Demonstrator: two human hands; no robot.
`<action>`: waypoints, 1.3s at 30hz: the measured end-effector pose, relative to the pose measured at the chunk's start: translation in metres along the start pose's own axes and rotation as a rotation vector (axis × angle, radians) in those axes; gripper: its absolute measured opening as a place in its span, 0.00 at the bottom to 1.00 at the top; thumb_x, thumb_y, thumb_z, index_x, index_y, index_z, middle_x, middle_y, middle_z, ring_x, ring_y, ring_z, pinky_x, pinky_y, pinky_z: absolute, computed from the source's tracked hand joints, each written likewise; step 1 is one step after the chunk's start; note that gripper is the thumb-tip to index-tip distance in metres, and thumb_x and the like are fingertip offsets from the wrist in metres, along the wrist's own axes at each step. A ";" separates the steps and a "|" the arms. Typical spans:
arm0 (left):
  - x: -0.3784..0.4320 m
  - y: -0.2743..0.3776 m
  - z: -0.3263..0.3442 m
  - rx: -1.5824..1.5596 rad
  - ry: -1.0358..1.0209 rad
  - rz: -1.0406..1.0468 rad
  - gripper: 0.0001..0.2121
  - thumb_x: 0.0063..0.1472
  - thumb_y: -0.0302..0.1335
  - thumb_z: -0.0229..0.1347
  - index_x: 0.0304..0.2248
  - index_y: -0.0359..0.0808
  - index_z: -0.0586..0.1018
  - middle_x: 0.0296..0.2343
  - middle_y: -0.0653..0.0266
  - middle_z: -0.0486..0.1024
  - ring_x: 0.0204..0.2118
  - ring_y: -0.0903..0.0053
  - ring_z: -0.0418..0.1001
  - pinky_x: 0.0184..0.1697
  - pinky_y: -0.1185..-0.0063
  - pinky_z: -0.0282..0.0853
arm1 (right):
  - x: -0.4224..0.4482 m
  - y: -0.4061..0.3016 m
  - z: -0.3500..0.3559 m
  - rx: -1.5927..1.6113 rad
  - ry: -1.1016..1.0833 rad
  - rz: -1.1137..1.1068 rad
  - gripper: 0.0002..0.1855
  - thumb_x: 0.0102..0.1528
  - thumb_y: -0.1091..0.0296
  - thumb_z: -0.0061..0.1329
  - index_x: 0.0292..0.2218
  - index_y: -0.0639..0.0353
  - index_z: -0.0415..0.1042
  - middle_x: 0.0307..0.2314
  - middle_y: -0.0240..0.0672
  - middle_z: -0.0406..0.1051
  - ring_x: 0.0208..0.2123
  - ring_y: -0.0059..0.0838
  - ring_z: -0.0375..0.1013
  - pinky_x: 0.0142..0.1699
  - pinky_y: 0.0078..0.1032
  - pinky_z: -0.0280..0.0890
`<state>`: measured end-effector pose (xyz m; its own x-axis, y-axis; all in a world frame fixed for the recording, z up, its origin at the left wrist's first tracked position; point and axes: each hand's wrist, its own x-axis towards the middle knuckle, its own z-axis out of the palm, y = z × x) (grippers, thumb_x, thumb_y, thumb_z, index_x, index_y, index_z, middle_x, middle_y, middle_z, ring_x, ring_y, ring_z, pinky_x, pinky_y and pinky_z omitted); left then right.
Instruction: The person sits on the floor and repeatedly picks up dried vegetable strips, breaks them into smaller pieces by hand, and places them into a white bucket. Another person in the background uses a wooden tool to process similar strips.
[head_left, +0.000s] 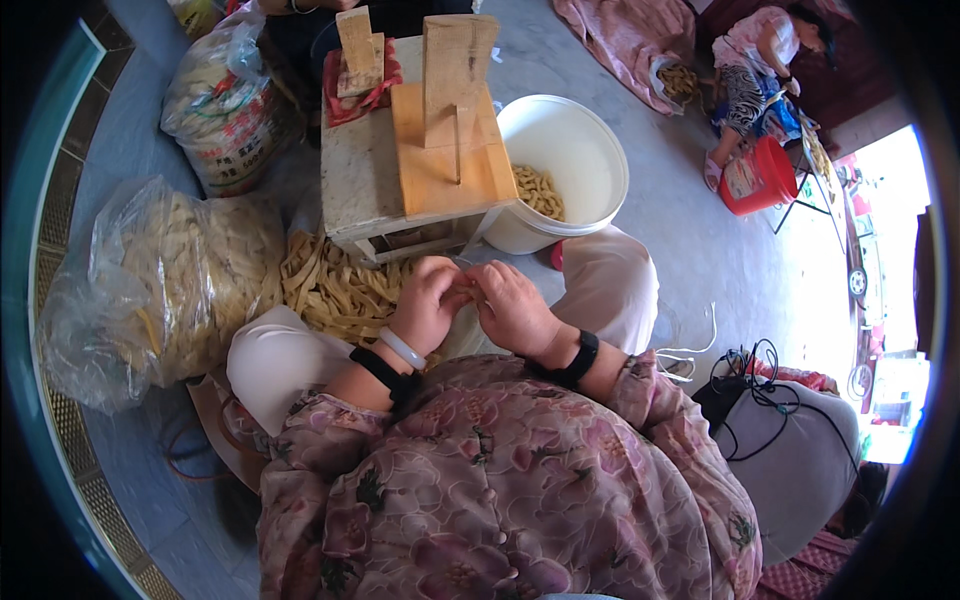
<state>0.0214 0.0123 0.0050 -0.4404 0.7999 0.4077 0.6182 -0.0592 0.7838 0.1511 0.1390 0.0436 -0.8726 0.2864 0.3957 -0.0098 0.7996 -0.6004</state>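
In front of my chest, my left hand (429, 301) and my right hand (516, 306) meet with fingertips pinched together. Whatever lies between them is hidden by the fingers, so I cannot tell what they hold. Below and left of my left hand, a heap of flat tan strips (341, 289) spreads on the floor. Ahead, a wooden block with an upright board (457, 82) sits on a low, worn table (360, 180). A white plastic bucket (592, 150) stands right of the table, with short twisted tan pieces (538, 193) inside.
Clear plastic bags of tan strips (195, 277) and a filled printed sack (225, 127) stand left. Another wooden stand (361, 56) rests on red cloth. Far right, a seated person (757, 67) works beside a red bucket (757, 176). Black cables (765, 397) lie on a grey seat (795, 465).
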 end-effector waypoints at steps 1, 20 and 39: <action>-0.004 -0.009 0.001 -0.385 -0.118 -0.252 0.11 0.58 0.20 0.59 0.41 0.35 0.76 0.34 0.66 0.76 0.39 0.70 0.74 0.44 0.75 0.69 | -0.002 0.004 0.001 0.015 0.014 0.062 0.14 0.45 0.79 0.52 0.37 0.62 0.68 0.31 0.46 0.70 0.34 0.50 0.70 0.38 0.38 0.68; 0.007 -0.005 -0.030 -0.165 -0.008 -0.293 0.08 0.69 0.29 0.50 0.37 0.35 0.77 0.29 0.58 0.79 0.30 0.68 0.77 0.34 0.76 0.71 | -0.013 0.011 -0.021 0.473 -0.411 0.541 0.09 0.62 0.66 0.49 0.34 0.64 0.71 0.24 0.41 0.72 0.27 0.33 0.74 0.35 0.31 0.69; 0.070 0.019 -0.060 -0.340 -0.114 -0.370 0.06 0.67 0.26 0.50 0.35 0.30 0.74 0.21 0.63 0.72 0.23 0.79 0.70 0.29 0.79 0.67 | 0.067 0.018 -0.059 0.218 -0.065 0.017 0.08 0.52 0.78 0.53 0.34 0.60 0.69 0.25 0.42 0.71 0.28 0.44 0.74 0.32 0.32 0.69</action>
<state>-0.0366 0.0313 0.0769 -0.5046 0.8626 0.0353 0.1795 0.0649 0.9816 0.1219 0.2039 0.1004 -0.9031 0.2590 0.3427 -0.0937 0.6597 -0.7457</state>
